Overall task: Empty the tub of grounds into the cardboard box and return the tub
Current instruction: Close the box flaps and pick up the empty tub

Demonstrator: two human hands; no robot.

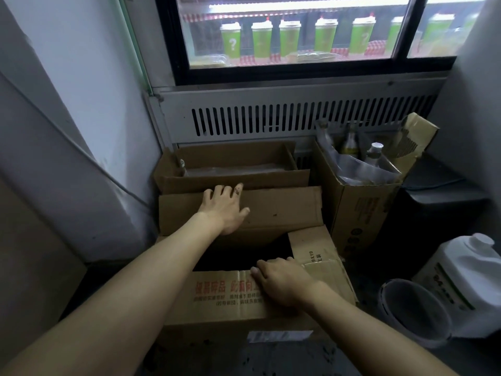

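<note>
A brown cardboard box [225, 302] with red print sits on the floor in front of me, its inside dark. My left hand [226, 210] rests flat on the far flap [284, 207], fingers curled over its top edge. My right hand [282, 280] grips the near flap at its edge by the opening. A translucent round tub [414, 310] stands on the floor to the right of the box, apart from both hands; its contents cannot be made out.
A second open cardboard box [233, 158] stands behind the first. Another box [360, 213] with bottles in plastic is at the right. A white jug [471, 278] stands behind the tub. A display fridge with green cups [295, 36] rises ahead, a wall on the left.
</note>
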